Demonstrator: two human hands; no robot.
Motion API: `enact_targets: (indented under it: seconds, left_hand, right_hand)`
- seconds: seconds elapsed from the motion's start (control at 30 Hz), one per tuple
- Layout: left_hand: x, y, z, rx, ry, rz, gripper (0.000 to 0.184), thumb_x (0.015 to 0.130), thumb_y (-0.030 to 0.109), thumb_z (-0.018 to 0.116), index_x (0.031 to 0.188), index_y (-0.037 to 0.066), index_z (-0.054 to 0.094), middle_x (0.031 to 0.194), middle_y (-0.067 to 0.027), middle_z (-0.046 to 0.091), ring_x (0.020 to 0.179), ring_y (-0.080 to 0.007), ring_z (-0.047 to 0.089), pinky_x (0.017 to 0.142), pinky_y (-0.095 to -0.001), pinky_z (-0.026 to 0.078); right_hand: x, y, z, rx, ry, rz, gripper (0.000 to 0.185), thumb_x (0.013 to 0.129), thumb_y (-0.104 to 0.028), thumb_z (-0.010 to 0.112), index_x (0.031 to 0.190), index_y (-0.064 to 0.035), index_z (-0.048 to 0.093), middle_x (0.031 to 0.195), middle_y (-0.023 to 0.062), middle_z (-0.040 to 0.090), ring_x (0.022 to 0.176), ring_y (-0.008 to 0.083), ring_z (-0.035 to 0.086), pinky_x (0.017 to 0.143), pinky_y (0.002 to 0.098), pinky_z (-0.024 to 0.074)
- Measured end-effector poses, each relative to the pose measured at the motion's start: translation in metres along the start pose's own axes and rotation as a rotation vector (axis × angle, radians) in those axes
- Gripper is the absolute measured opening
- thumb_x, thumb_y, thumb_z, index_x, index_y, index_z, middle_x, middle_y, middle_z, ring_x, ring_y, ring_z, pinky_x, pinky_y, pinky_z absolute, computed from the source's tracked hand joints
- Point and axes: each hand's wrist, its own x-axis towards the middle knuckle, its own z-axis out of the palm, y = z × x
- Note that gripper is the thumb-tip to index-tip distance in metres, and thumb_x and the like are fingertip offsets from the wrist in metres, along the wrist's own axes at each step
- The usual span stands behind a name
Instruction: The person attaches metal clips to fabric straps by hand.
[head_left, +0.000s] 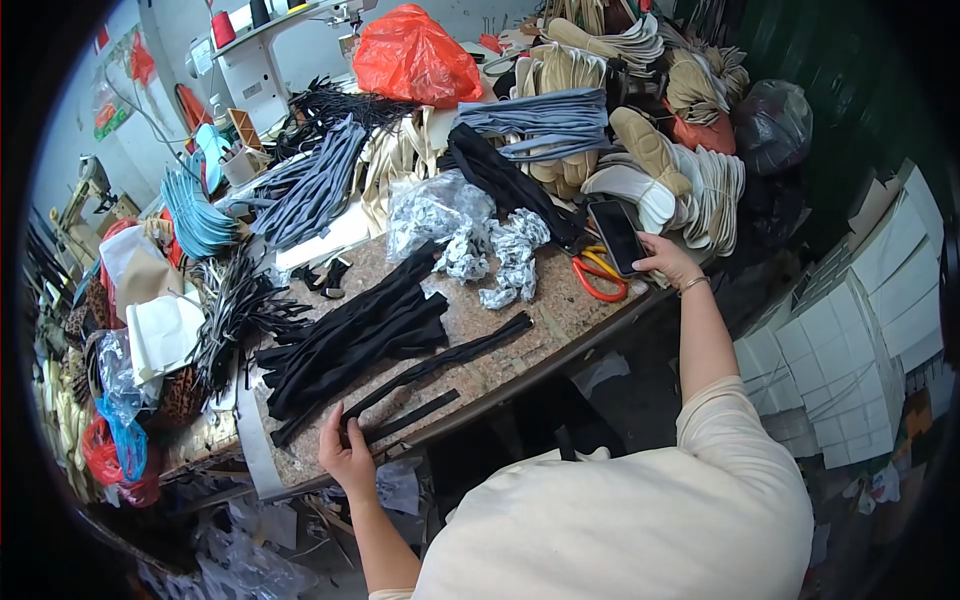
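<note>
In the head view, the left hand [347,450], thumb and fingers apart, is at one end of a long black strip [440,361], near the worktop's [555,318] front edge. The right fingers clamp a phone [616,236] near the right end. One black pile [365,340] looks gathered; the long strip and a shorter strip [415,415] remain separate.

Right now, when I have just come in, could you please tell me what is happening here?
A person in a cream shirt is at a crowded table. The right grip touches the edge of a phone, beside what look like scissors; I cannot tell whether the phone is lifted. The left grip is at one end of a long black strip. A shorter black strip lies closer to the table edge, while a pile of black strips lies beyond the long one.
</note>
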Motion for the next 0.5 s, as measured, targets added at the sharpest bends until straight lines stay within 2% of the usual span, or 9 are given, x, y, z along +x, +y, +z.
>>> enact_targets:
  seconds: [0.13,0.27,0.5]
  left_hand:
    - [0.001,-0.004,-0.001,-0.038,-0.002,0.034,0.030,0.082,-0.001,0.057,0.112,0.001,0.058,0.084,-0.0054,0.058,0.069,-0.0120,0.051,0.065,-0.0220,0.043]
    - [0.007,0.023,-0.005,-0.354,0.087,-0.326,0.034,0.083,-0.003,0.055,0.117,0.003,0.056,0.083,-0.0034,0.053,0.068,-0.0107,0.048,0.065,-0.0211,0.041]
    - [0.018,0.032,-0.006,-0.174,0.088,-0.206,0.036,0.084,-0.001,0.053,0.120,0.005,0.053,0.085,-0.0019,0.049,0.066,-0.0093,0.045,0.063,-0.0193,0.040]
  right_hand:
    - [-0.001,-0.005,0.004,-0.008,0.027,0.011,0.071,0.061,0.014,0.058,0.129,0.0053,0.039,0.123,0.0132,0.052,0.108,0.0203,0.050,0.095,0.0258,0.0375]
    - [0.002,-0.003,0.001,0.021,-0.016,0.007,0.071,0.061,0.015,0.059,0.129,0.0051,0.040,0.123,0.0131,0.052,0.108,0.0204,0.050,0.095,0.0259,0.0375]
    - [0.000,-0.004,0.003,0.000,0.004,0.006,0.072,0.061,0.014,0.058,0.130,0.0046,0.039,0.124,0.0130,0.051,0.109,0.0206,0.050,0.096,0.0259,0.0368]
